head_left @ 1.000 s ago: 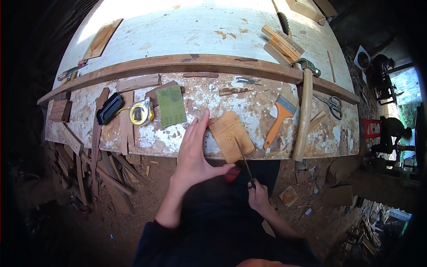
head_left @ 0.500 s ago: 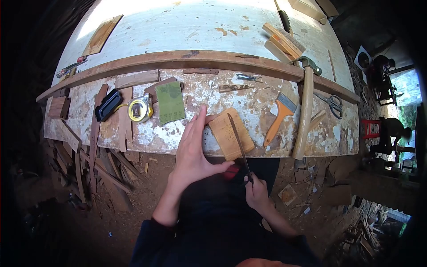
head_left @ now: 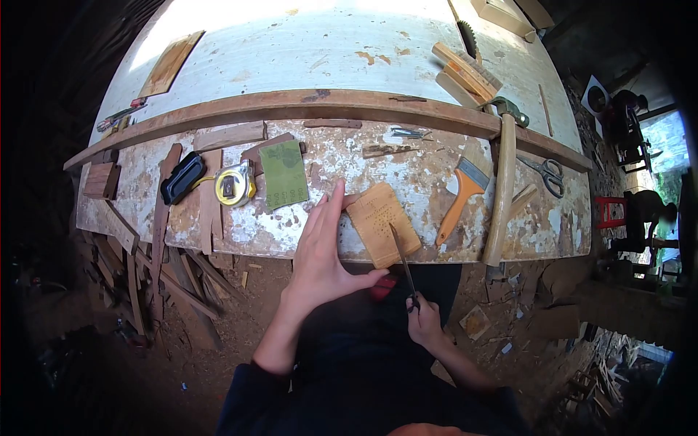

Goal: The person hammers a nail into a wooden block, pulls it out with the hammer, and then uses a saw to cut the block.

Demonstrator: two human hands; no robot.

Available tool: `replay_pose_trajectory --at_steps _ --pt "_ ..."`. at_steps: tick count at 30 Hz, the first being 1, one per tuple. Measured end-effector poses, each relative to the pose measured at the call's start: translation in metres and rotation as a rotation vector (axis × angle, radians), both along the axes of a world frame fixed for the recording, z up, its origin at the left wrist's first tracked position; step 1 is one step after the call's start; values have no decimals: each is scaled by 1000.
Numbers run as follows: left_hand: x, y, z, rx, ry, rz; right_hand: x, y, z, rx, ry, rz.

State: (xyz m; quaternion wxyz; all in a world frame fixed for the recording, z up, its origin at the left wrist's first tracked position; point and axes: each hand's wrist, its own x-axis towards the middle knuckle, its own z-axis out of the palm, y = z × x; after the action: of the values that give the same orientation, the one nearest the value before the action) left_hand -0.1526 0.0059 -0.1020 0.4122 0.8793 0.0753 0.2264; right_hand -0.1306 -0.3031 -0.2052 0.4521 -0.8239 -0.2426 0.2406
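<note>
A light wooden block (head_left: 378, 218) with rows of small dark marks lies at the front edge of the bench, slightly turned. My left hand (head_left: 320, 251) is spread along its left side, with the thumb at the near corner and fingertips at the far left corner, steadying it. My right hand (head_left: 425, 321) is closed round the handle of a thin dark file (head_left: 403, 261). The file's tip lies over the right part of the block's top face, and its blade slants back past the bench edge. How firmly the left fingers press is partly hidden.
Left of the block lie green sandpaper (head_left: 284, 174), a tape measure (head_left: 235, 183) and a black case (head_left: 184, 178). To its right are a paintbrush (head_left: 462, 196), a hammer (head_left: 502, 189) and scissors (head_left: 547, 174). A long wooden bar (head_left: 327, 103) crosses the bench (head_left: 291, 236).
My right hand has drawn the file back toward me, so less of the blade overlaps the block. My left hand keeps its place at the block. The whole view has shifted slightly.
</note>
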Motion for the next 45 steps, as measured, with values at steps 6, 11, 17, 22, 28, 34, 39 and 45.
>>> replay_pose_trajectory --at_steps 6,11,17,22,28,34,39,45 --pt "-2 -1 1 -1 13 -2 9 7 19 -54 -47 19" --pt "-5 -7 -1 -30 19 26 15 34 81 -135 -85 44" --pt "0 -3 -1 -15 -11 25 9 4 16 -19 -73 7" --pt "-1 -5 -1 -31 -10 40 18 32 66 -124 -92 39" --pt "-1 -5 -1 2 -36 31 22 30 41 -34 -121 25" --pt "-1 -2 2 -19 -25 20 18 25 24 -22 -168 22" --pt "0 -2 3 -55 -9 29 27 41 89 -200 -51 44" --pt "0 -2 0 3 -38 38 21 21 72 -123 -43 54"
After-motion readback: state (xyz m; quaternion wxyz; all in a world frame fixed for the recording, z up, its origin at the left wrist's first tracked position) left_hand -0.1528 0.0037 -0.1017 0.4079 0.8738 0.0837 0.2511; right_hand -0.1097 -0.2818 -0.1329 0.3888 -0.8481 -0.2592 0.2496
